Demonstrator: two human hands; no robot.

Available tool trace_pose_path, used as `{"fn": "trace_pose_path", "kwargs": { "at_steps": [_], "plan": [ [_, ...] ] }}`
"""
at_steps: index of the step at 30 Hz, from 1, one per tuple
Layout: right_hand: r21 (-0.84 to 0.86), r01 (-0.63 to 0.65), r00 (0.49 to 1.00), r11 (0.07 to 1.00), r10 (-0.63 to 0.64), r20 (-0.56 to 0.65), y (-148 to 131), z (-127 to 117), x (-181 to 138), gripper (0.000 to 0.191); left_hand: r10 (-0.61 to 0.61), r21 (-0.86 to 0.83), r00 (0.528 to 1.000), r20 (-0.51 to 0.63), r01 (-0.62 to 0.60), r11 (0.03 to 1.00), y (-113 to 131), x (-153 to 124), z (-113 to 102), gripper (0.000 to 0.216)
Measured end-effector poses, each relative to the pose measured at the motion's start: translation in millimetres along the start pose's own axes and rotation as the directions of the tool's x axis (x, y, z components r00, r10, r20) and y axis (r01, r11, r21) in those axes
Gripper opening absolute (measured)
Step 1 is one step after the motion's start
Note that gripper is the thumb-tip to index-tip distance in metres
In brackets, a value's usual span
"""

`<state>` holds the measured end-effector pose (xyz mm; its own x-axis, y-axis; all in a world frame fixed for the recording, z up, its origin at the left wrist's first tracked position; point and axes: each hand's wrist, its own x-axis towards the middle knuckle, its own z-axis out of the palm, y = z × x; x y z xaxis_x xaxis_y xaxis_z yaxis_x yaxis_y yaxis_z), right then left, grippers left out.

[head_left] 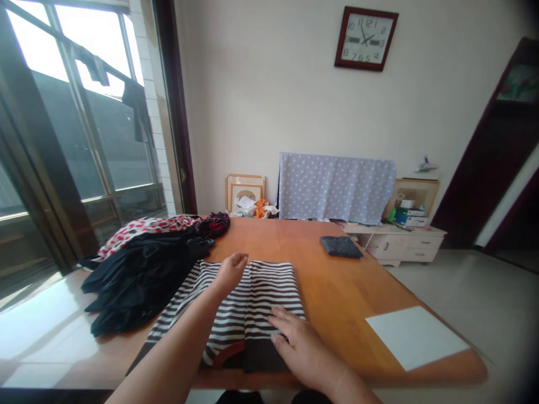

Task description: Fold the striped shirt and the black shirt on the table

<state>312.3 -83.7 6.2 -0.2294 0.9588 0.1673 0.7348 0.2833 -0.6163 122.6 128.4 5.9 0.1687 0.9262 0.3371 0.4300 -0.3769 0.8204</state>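
A black-and-white striped sweater (pixel 229 314) lies spread on the wooden table in front of me, its right part folded over toward the middle. The dark ribbed cuff (pixel 263 356) of the folded sleeve points at the near edge. My left hand (pixel 231 274) is over the far part of the sweater, near the fold line; its fingers are turned away and partly hidden. My right hand (pixel 297 342) rests with spread fingers on the folded sleeve, just above the cuff.
On the left of the table (pixel 332 303) sits a pile of dark clothes (pixel 138 280) with a red-patterned garment (pixel 147 230). A folded dark garment (pixel 341 247) lies at the far right, a white sheet (pixel 416 338) nearer. Behind stand a cloth-covered object (pixel 337 188) and a low cabinet (pixel 404 247).
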Motion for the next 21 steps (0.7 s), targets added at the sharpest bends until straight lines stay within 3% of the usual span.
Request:
{"fn": "trace_pose_path", "kwargs": {
  "at_steps": [5,10,15,18,21],
  "plan": [
    [0.031,0.002,0.999,1.000,-0.001,-0.052,-2,0,10,0.042,-0.129,0.141,0.965,-0.230,0.164,0.976,-25,-36,-80,0.028],
    [0.026,0.085,0.988,0.996,-0.081,-0.135,-26,11,28,0.040,-0.174,0.511,0.951,-0.255,0.285,0.811,-49,-78,-131,0.028],
    [-0.086,0.184,0.982,0.979,-0.179,0.067,-44,40,39,0.047,-0.336,0.627,0.904,-0.264,0.426,0.652,-51,-102,-152,0.044],
    [-0.153,0.190,0.973,0.970,-0.165,0.159,-42,50,40,0.048,-0.371,0.612,0.890,-0.265,0.453,0.648,-42,-108,-154,0.054],
    [-0.116,0.176,0.976,0.978,-0.157,0.153,-40,50,41,0.046,-0.400,0.557,0.884,-0.242,0.465,0.688,-38,-110,-152,0.057]
  ]
}}
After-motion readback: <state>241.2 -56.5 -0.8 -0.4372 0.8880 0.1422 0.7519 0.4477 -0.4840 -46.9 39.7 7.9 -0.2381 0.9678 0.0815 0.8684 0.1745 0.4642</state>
